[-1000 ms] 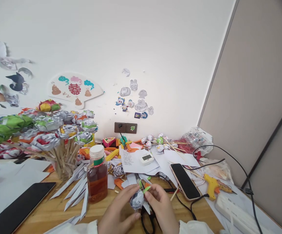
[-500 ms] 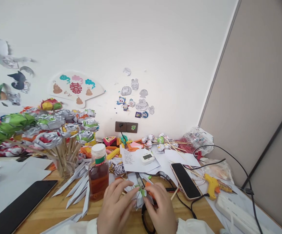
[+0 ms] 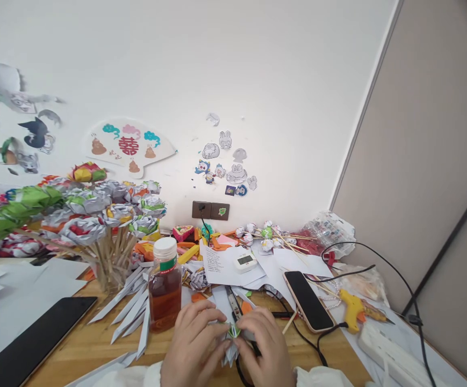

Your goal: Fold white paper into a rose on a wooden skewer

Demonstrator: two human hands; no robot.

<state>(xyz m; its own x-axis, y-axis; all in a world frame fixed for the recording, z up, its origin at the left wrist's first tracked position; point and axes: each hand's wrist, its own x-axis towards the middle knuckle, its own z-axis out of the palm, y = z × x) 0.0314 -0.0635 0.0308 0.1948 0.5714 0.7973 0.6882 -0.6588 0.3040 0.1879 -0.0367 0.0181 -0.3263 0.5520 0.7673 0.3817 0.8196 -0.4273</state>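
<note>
Near the table's front edge, a small white and green folded paper flower (image 3: 230, 352) sits between my hands. My left hand (image 3: 196, 344) grips it from the left with bent fingers. On its other side, my right hand (image 3: 266, 346) pinches it between thumb and fingers. Much of the paper is hidden behind the fingertips. Just beyond it lies a metal-bladed cutter (image 3: 234, 303). A black loop, perhaps a scissors handle, shows partly under my right hand.
A bottle of amber liquid (image 3: 164, 290) stands left of my hands. Folded white paper strips (image 3: 130, 306) lie beside it. A bunch of paper flowers (image 3: 84, 228) stands behind. To the right are a phone (image 3: 308, 301), a yellow glue gun (image 3: 352, 310) and cables.
Both hands have shifted slightly and the paper flower has been tilted, so its folded white points now face toward me. The view has swung a little to the left.
</note>
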